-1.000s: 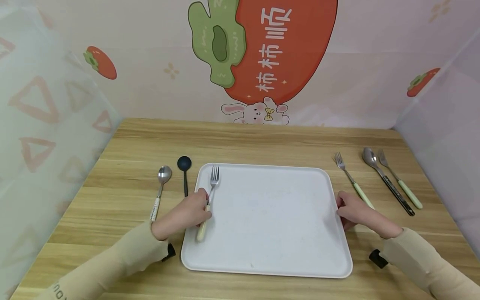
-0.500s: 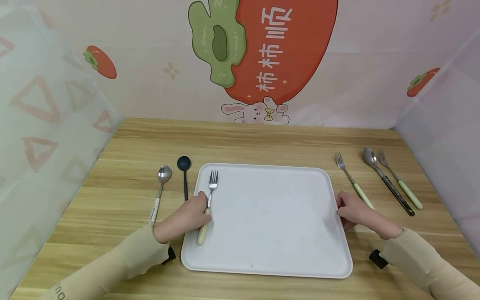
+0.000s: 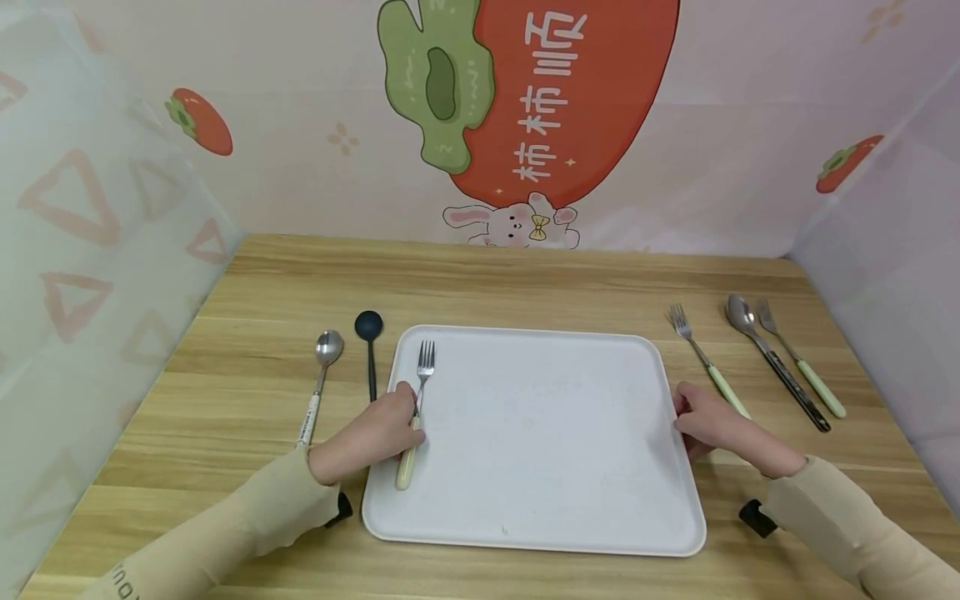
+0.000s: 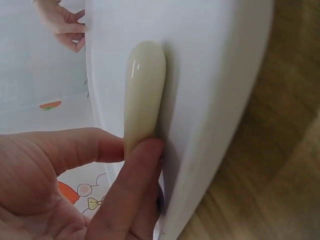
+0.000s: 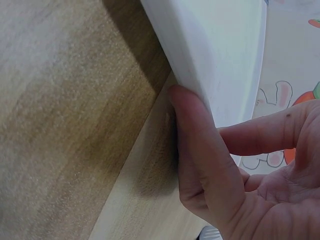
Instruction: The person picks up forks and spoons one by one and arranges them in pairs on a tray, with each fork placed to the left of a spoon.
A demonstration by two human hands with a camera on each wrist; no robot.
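Observation:
My left hand [image 3: 372,435] pinches a fork [image 3: 424,371] by its cream handle [image 4: 145,95], thumb on one side and fingers on the other. The fork lies along the left side of a white rectangular tray [image 3: 555,433], tines pointing away from me. Part of its handle is hidden behind the fingers in the head view. At the tray's right edge, my right hand [image 3: 712,421] grips the rim [image 5: 187,65], with the thumb on the inner side and the fingers outside and under it.
Left of the tray lie a spoon [image 3: 328,348] with a white handle and a black ladle-like spoon [image 3: 368,327]. To the right rest a green-handled fork [image 3: 701,354], a dark-handled spoon [image 3: 776,362] and another green-handled fork [image 3: 810,375]. Printed cloth walls border the wooden table [image 3: 525,275].
The fork and my left hand have shifted slightly toward me, and the fork's tines now sit a little lower and further left. My right hand has stayed at the rim.

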